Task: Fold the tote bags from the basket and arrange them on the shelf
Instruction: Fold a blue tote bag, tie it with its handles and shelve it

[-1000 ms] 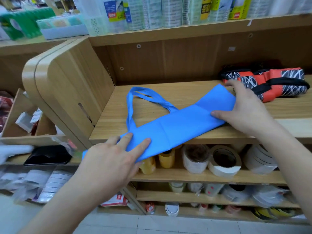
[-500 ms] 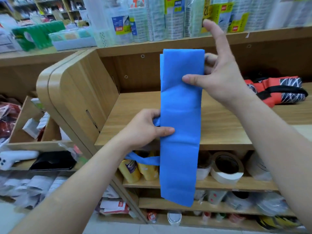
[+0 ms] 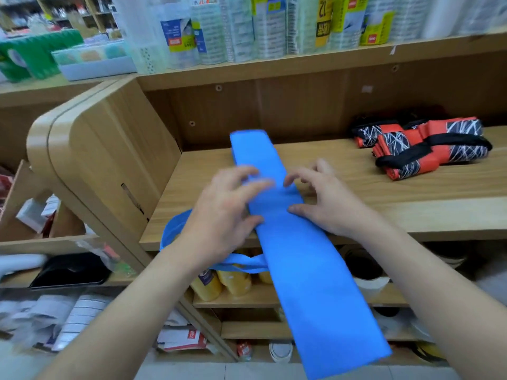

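**Blue tote bag, folded to a strip, lies slantwise over the shelf edge**

The blue tote bag [image 3: 307, 259] is folded into a long, narrow strip. Its far end lies on the wooden shelf [image 3: 397, 187], and its near end juts out past the shelf's front edge with nothing under it. The left hand [image 3: 227, 207] is at the bag's left edge, fingers bent over the top; blur hides whether it grips. The right hand [image 3: 326, 204] is at the bag's right edge, thumb on the fabric, fingers spread. The handles [image 3: 241, 263] loop out to the bag's left, under the left wrist. Well to the bag's right lie folded red-and-black bags [image 3: 422, 152]. Below the bag stand yellow bottles [image 3: 236, 283].
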Available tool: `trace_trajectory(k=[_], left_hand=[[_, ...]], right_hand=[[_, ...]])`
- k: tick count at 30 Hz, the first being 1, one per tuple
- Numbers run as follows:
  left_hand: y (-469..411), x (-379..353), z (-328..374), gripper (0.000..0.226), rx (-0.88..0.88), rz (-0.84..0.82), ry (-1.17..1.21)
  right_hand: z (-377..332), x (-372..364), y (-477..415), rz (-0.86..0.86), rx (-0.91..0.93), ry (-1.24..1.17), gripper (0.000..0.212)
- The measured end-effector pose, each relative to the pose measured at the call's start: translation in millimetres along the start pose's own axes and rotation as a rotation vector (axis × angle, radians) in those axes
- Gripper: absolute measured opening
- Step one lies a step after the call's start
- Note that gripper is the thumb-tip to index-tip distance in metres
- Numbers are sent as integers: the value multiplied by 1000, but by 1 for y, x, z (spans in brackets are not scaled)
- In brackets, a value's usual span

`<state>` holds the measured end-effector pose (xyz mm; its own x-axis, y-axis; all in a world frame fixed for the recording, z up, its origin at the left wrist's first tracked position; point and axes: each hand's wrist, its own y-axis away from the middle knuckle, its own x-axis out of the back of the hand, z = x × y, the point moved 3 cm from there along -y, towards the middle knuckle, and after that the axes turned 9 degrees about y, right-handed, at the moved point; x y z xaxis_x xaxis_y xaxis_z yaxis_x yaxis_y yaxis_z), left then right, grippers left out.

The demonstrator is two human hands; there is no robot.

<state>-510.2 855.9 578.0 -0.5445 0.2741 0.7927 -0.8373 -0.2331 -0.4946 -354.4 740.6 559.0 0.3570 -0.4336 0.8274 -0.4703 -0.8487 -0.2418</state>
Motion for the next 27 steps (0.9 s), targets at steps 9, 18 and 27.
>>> trace_trajectory(k=[9,18,27], left_hand=[[35,-15,1,71,-63,-278,95],[11,-5,1,25,598,299,329],[5,-13,6,35,82,38,-225]], right_hand=[[9,10,1,-208,147,26,52],[-4,13,18,-74,-117,-141,62],[-9,-2,4,-20,-230,74,27]])
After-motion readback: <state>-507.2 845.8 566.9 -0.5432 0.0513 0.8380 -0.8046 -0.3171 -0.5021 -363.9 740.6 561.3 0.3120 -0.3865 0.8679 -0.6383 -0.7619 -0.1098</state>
